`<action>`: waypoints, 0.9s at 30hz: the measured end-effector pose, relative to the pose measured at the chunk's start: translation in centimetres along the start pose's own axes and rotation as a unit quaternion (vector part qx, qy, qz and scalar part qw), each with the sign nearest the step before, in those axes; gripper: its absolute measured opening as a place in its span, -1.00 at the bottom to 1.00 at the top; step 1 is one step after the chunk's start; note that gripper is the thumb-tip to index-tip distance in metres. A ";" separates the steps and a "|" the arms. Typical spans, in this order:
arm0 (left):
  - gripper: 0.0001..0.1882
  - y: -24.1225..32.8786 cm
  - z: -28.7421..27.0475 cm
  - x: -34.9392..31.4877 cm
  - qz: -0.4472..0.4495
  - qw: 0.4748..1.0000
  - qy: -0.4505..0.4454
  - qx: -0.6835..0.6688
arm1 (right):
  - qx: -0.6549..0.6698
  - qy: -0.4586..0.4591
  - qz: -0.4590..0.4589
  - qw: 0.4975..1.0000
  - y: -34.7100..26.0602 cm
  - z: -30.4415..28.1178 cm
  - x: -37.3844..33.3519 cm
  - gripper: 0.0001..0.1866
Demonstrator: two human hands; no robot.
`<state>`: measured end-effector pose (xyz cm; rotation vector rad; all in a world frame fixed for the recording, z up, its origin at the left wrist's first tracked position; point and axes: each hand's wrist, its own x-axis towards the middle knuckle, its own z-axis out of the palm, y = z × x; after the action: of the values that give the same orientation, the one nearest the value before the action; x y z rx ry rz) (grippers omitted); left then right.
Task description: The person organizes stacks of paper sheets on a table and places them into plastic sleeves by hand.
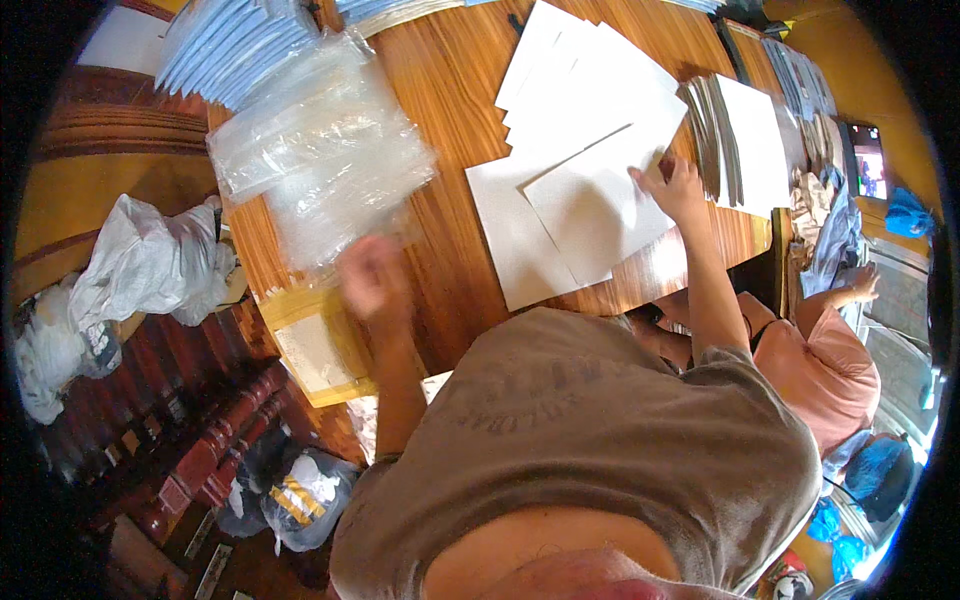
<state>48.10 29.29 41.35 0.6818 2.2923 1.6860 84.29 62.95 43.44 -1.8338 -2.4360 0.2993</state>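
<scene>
Several white sheets of stiff paper or card (600,85) lie fanned out across the wooden table. A front white sheet (565,205) overlaps another white sheet (505,235) near my chest. My right hand (678,190) rests at the right edge of these sheets, its fingertips apart and touching the paper. My left hand (372,275) is smeared by motion above the table, so its fingers cannot be made out. Just beyond it lie clear plastic sleeves (330,150) in a loose, shiny pile. Beside its wrist is a white pad edged with yellow-brown tape (325,350).
Stacks of blue-white packets (235,50) stand at the far left. To the right is a stack of white and grey boards (745,145), with a phone (868,160) beyond. Another person in a pink shirt (820,375) sits at my right. White bags (150,260) lie left of the table.
</scene>
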 end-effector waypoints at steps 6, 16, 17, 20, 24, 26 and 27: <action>-0.35 3.0 12.5 -7.5 -0.190 0.961 -0.194 -0.060 | 0.199 -0.164 -0.010 0.966 -0.3 0.9 -4.3 -0.35; -0.45 1.8 11.1 -7.1 -0.065 0.980 -0.188 0.011 | 0.291 0.030 0.039 0.956 2.7 -0.7 0.7 -0.40; -0.45 2.8 10.0 -7.6 -0.079 0.979 -0.176 0.065 | 0.242 0.101 0.005 0.965 3.4 -0.9 2.4 -0.39; -0.46 1.7 6.2 -9.9 -0.162 0.973 -0.137 0.088 | 0.136 0.242 -0.159 0.947 3.6 -0.9 8.9 -0.43; -0.50 0.9 6.0 -12.6 -0.210 0.974 -0.074 -0.048 | 0.031 0.011 -0.091 0.995 2.3 0.8 15.4 -0.45; -0.54 1.1 7.6 -14.1 -0.208 0.974 -0.028 -0.085 | 0.054 -0.098 -0.063 0.992 1.1 -0.7 16.4 -0.43; -0.54 1.4 8.3 -14.6 -0.183 0.978 -0.023 -0.096 | 0.062 -0.123 -0.061 0.989 0.1 -2.1 15.0 -0.52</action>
<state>64.71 29.53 38.54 0.2348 2.0329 1.6615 80.52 77.61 44.69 -1.6783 -2.6040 0.6898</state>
